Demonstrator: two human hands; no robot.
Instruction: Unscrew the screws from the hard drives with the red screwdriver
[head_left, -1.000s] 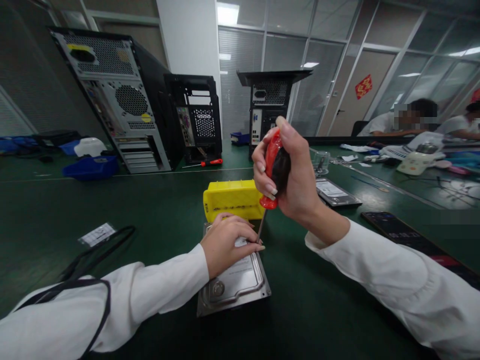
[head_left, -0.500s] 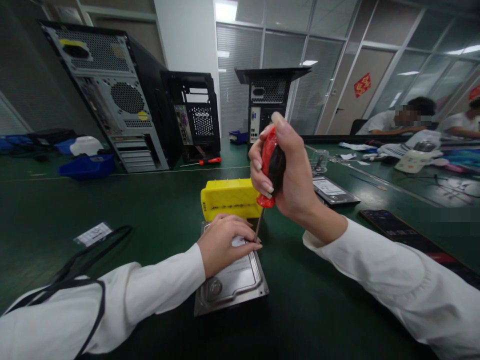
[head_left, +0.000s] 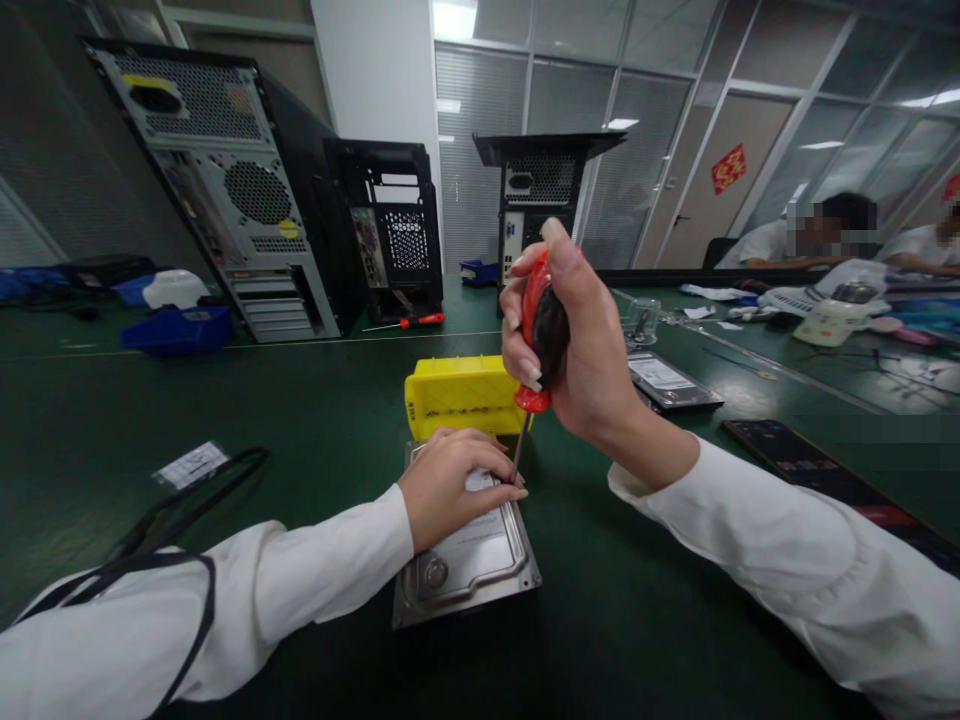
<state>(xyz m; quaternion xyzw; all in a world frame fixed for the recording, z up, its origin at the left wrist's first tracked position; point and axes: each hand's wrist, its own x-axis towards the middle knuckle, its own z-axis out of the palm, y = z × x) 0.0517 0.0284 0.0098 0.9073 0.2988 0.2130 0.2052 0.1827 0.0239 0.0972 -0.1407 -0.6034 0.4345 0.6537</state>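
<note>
Screwdriver (head_left: 549, 330) | tip down, axis near-upright | right fingers (head_left: 517, 350) clamping it | left fingers (head_left: 495, 462): grip unclear

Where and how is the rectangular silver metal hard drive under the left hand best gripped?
Probably grip the hard drive across its side edges at the near end, from the wearer's side. It lies flat, those edges bare; the left hand covers the farther part, the red-and-black screwdriver stands by its right edge, and the yellow plastic bin crowds the far end.

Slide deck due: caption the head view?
Left hand on a hard disk drive, right hand holding a red-and-black screwdriver tip-down at its edge.
</note>
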